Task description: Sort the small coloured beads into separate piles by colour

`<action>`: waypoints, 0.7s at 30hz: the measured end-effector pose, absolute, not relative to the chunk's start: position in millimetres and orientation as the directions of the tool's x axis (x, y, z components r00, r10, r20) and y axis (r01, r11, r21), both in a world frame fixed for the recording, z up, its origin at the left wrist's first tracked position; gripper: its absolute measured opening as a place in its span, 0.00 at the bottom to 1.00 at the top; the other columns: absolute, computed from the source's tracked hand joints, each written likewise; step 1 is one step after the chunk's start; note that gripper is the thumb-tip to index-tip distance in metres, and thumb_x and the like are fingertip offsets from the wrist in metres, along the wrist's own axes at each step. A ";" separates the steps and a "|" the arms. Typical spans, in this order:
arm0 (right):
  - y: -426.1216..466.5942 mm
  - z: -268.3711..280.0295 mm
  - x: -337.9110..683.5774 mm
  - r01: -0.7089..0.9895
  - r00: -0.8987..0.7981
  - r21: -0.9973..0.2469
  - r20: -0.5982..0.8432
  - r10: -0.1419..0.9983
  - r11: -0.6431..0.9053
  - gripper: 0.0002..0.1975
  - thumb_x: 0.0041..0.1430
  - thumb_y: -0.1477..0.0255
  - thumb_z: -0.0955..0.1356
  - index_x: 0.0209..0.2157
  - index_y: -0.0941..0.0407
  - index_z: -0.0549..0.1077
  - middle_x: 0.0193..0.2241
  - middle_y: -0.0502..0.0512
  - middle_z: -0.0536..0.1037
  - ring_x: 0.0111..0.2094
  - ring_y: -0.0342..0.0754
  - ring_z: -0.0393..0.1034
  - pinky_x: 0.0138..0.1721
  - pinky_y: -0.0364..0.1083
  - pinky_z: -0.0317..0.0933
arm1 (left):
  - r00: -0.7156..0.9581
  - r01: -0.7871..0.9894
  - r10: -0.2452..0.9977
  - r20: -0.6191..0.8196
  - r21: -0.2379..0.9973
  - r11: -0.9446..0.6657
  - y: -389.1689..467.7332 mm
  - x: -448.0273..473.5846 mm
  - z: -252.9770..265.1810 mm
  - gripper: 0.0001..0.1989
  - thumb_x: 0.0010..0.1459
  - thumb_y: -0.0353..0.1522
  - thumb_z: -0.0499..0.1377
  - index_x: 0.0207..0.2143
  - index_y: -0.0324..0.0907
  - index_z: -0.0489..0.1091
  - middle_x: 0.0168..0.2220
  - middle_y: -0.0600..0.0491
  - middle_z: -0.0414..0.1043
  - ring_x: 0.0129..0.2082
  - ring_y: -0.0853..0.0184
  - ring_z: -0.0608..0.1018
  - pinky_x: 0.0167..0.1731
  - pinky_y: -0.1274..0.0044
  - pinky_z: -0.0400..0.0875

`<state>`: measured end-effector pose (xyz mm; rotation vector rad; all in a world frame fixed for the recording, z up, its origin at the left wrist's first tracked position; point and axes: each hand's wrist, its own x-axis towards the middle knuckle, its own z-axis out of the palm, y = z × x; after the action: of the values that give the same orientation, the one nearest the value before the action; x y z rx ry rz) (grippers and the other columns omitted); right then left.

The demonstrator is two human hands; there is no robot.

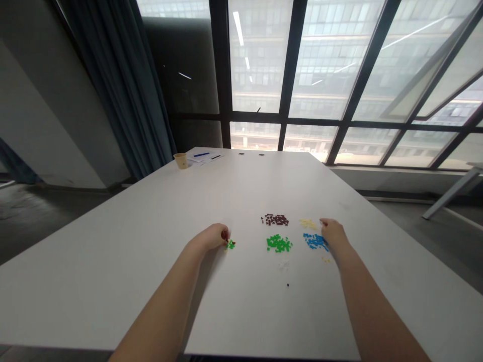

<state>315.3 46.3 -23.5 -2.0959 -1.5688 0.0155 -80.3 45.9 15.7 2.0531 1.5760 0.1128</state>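
My left hand (215, 236) is closed, its fingertips curled round a small cluster of green building pieces (230, 244) with bits of dark red and yellow about it. To its right lies a spread of loose green pieces (278, 243), with dark brown pieces (276, 219) behind. My right hand (332, 233) is closed in a pinch beside the pale yellow pieces (308, 223); what its fingertips hold, if anything, is too small to tell. Blue pieces (315, 241) lie just left of that hand, partly behind its edge.
Several white pieces (284, 265) and orange-yellow pieces (325, 260) lie nearer me, with one black piece (288, 285). At the far left of the white table (158, 211) stand a tan cup (181, 161) and papers with pens (204, 157).
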 end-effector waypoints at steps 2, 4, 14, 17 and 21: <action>48.0 -26.0 313.3 0.898 0.309 -0.403 0.285 0.907 -0.179 0.18 0.42 0.83 0.60 0.34 0.62 0.76 0.33 0.62 0.76 0.38 0.50 0.69 0.42 0.45 0.59 | 0.312 0.876 0.917 -0.250 0.450 -0.175 45.6 -80.5 16.3 0.06 0.37 0.27 0.55 0.23 0.38 0.68 0.24 0.53 0.69 0.24 0.69 0.69 0.23 0.80 0.58; 49.7 -26.8 309.4 0.903 0.282 -0.400 0.282 0.917 -0.155 0.17 0.41 0.83 0.60 0.32 0.61 0.76 0.32 0.62 0.76 0.37 0.50 0.69 0.41 0.44 0.59 | 0.319 0.875 0.918 -0.234 0.444 -0.191 45.2 -81.6 17.7 0.07 0.38 0.27 0.54 0.24 0.39 0.69 0.25 0.53 0.69 0.25 0.69 0.69 0.23 0.80 0.59; 38.8 -6.4 291.9 0.870 0.227 -0.492 0.413 0.882 0.007 0.19 0.45 0.81 0.58 0.37 0.62 0.74 0.37 0.61 0.74 0.38 0.49 0.67 0.42 0.47 0.59 | 0.437 0.655 0.899 0.024 0.677 -0.336 40.8 -67.1 32.7 0.07 0.45 0.29 0.51 0.28 0.39 0.67 0.29 0.52 0.70 0.29 0.69 0.71 0.29 0.79 0.65; 23.1 5.1 268.4 0.813 0.160 -0.557 0.494 0.855 0.170 0.18 0.45 0.80 0.58 0.36 0.59 0.73 0.35 0.58 0.73 0.37 0.47 0.67 0.40 0.46 0.61 | 0.450 0.518 0.860 0.240 0.714 -0.471 27.2 -44.5 41.4 0.08 0.50 0.30 0.50 0.31 0.39 0.67 0.34 0.50 0.69 0.33 0.69 0.71 0.33 0.78 0.67; -1.7 17.2 221.5 0.671 -0.090 -0.578 0.559 0.824 0.465 0.19 0.45 0.82 0.58 0.36 0.56 0.73 0.33 0.55 0.72 0.37 0.46 0.65 0.40 0.46 0.60 | 0.371 0.469 0.786 0.494 0.631 -0.618 7.7 -15.6 40.1 0.12 0.53 0.31 0.51 0.42 0.42 0.61 0.35 0.51 0.69 0.34 0.70 0.70 0.36 0.75 0.67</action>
<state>221.5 -1.7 17.2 -1.2649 -1.8195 0.2157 -15.6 7.7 40.1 2.2525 1.0923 1.1278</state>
